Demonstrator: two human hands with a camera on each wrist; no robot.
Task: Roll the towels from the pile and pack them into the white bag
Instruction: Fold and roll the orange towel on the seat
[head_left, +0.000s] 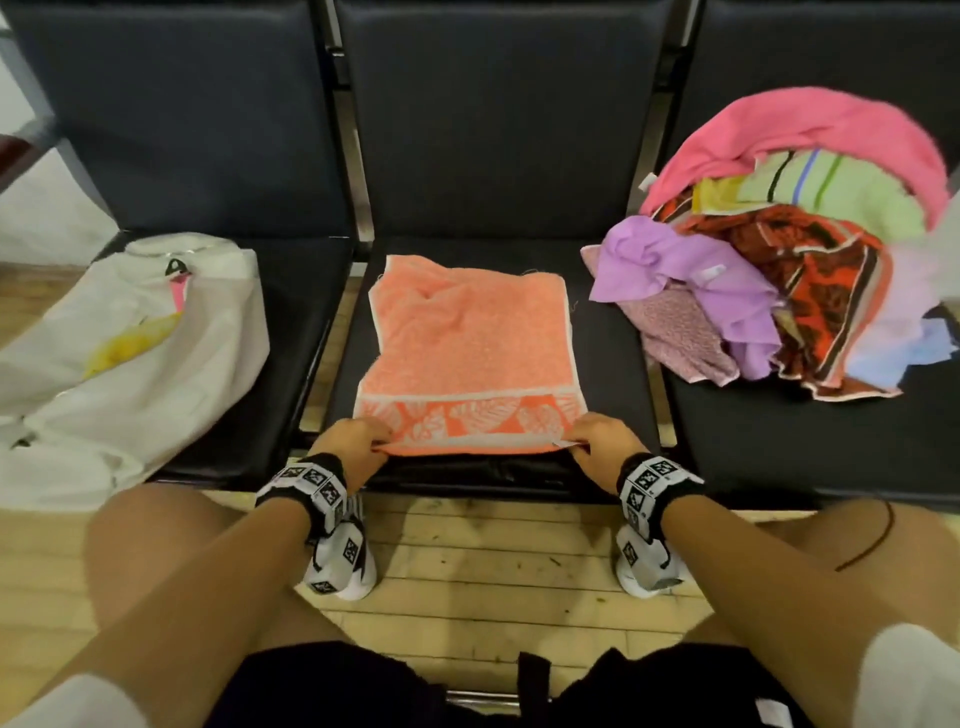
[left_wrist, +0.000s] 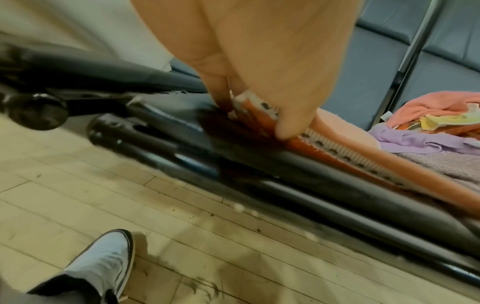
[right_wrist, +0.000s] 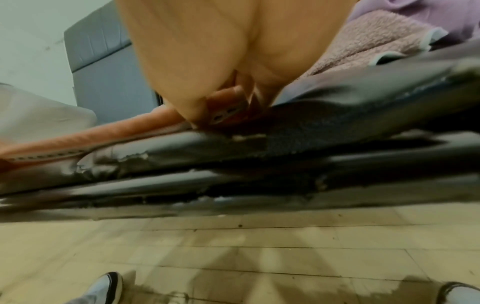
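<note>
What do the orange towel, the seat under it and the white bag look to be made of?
Orange towel: looped terry cloth, seemingly cotton, matt, with a woven leaf border. Seat: dark padded leatherette, probably; slight sheen, its skin flaking along the front edge. White bag: thin soft fabric or plastic, limp and creased; which, I cannot tell.

Row of dark padded seats (head_left: 498, 130) on black metal frame (left_wrist: 233, 164) — three seat pads side by side, backrests upright behind. Front edge of middle pad (right_wrist: 324, 127) worn, covering torn and flaking. Pale wooden plank floor (head_left: 493, 587) below, scuffed, speckled with dark marks. White shoes with dark soles (left_wrist: 103, 265) planted on floor — one visible at left wrist view, two at right wrist view. White wall (right_wrist: 31, 41) behind seats at left.
</note>
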